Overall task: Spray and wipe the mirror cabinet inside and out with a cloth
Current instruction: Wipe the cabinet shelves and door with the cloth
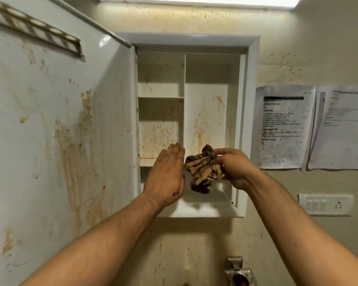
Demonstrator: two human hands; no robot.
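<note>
White wall-mounted mirror cabinet [253,100] stood with its door [60,120] swung open to the left; shelves and door inner face were streaked brown. Striped brown cloth [202,172] was crumpled, gripped by the right hand [236,168] before the lower right compartment.

The cloth [203,172] is striped tan and dark brown. The cabinet [252,100] is white, its inside streaked orange-brown. Its door [50,120] is white with the same brownish smears and carries a strip [35,27] patterned in grey and cream. The wall [318,48] is beige, speckled brown. The papers [283,126] are white with black print.
</note>
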